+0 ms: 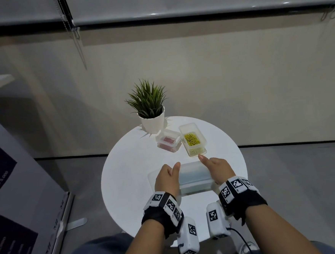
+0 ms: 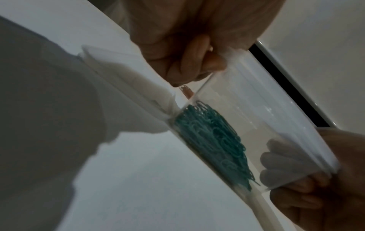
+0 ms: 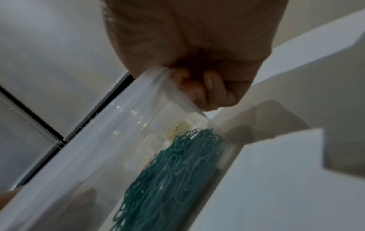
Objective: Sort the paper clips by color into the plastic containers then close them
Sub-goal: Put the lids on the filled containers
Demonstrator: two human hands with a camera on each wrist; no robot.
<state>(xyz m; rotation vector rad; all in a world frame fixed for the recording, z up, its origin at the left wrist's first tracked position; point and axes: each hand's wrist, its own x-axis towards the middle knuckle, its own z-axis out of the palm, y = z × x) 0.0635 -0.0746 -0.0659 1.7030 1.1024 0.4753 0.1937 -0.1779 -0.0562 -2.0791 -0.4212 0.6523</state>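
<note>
Left hand [image 1: 167,177] and right hand [image 1: 220,169] clamp opposite short ends of the near container [image 1: 194,177], knuckles up, fingers curled under its rim, thumbs lying forward along the top. Wrists are low, forearms converging from the near table edge. Wrist views: curled fingers [image 2: 199,62] pinch the rim; blue paper clips [image 3: 169,168] lie heaped along the container floor, lid [image 1: 192,167] on top. Whether the lid is fully seated: cannot tell.

Container sits on the round white table [image 1: 130,169], near side, centre. Just beyond the right thumb: open container of yellow clips [image 1: 192,140]. Touching it on the left: lidded container of red clips [image 1: 168,140]. Potted plant [image 1: 148,108] at the far edge.
</note>
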